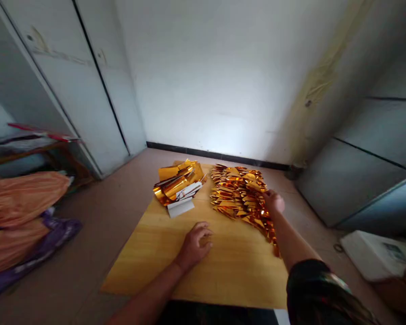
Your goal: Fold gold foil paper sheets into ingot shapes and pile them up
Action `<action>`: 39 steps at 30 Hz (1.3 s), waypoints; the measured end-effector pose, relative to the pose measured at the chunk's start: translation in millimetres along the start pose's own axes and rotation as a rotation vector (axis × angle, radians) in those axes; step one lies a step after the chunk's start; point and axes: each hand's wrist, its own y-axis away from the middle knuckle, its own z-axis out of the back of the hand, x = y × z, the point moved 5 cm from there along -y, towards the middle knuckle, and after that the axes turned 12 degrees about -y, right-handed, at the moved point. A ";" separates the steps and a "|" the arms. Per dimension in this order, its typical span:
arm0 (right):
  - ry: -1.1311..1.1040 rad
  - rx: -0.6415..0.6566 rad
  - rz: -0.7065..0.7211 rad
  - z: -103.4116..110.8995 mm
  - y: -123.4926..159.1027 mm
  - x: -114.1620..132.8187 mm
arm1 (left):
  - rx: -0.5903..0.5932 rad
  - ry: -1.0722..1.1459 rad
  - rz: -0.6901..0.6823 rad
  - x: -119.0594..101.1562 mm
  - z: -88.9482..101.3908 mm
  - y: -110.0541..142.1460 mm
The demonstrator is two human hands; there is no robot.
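Pinching a gold foil piece point(255, 186) right of centre in the head view, as far as the soft detail shows, the right hand's fingers point(267, 194) are at the right side of a spread of folded gold foil point(235, 194). The left hand point(194, 246), lower centre, has its fingers loosely curled and released over the worktop point(149, 253). Curled gold sheets point(177, 178) lie left of centre, beside white paper point(181, 208).
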 end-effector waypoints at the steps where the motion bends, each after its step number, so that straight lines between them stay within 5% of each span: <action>1: -0.003 0.001 0.006 0.1 -0.4 -0.1 | 0.000 0.007 -0.003 0.2 -0.2 0.1; 39: 0.249 0.053 0.063 2.1 -9.4 4.4 | -0.008 -0.001 -0.009 -0.5 0.1 0.2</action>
